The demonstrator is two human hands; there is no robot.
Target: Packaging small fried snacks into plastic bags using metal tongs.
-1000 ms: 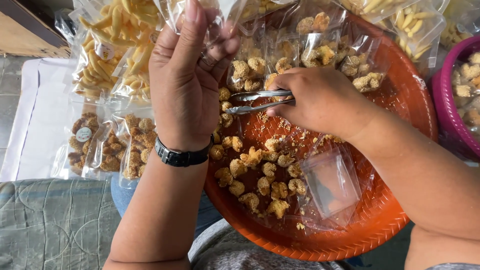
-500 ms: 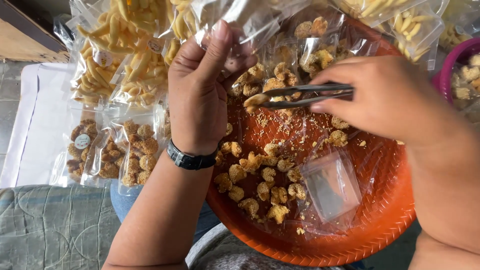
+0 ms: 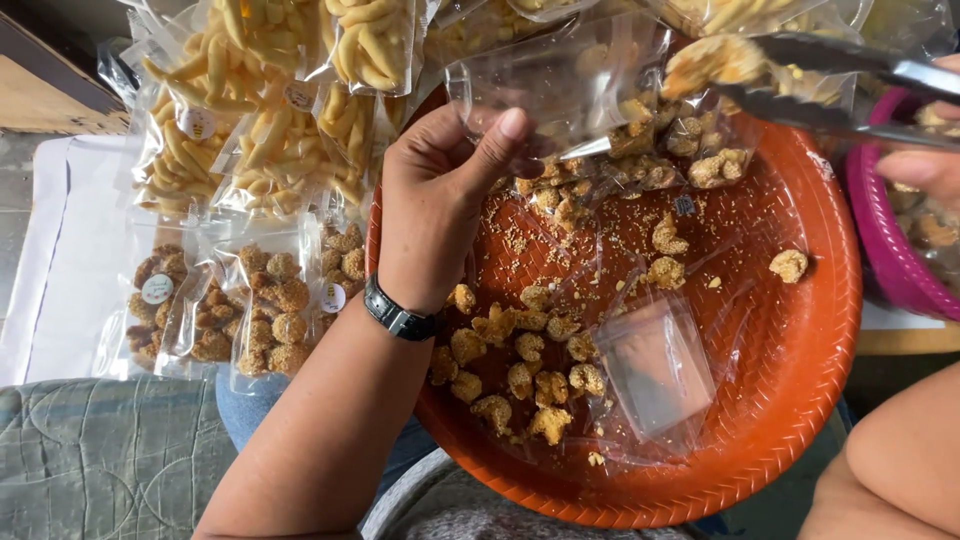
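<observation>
At far left lie sealed packets of fried snacks (image 3: pixel 250 310). The left hand (image 3: pixel 440 200) pinches a clear bag (image 3: pixel 560 90) open above the orange tray (image 3: pixel 800 400). The right hand (image 3: pixel 925 165), at the right edge, squeezes metal tongs (image 3: pixel 850 95) onto a crumbed piece (image 3: pixel 715 60) at the bag's mouth; holding that mouth wide would help. Half a second earlier, the tongs sat lower, over the tray.
</observation>
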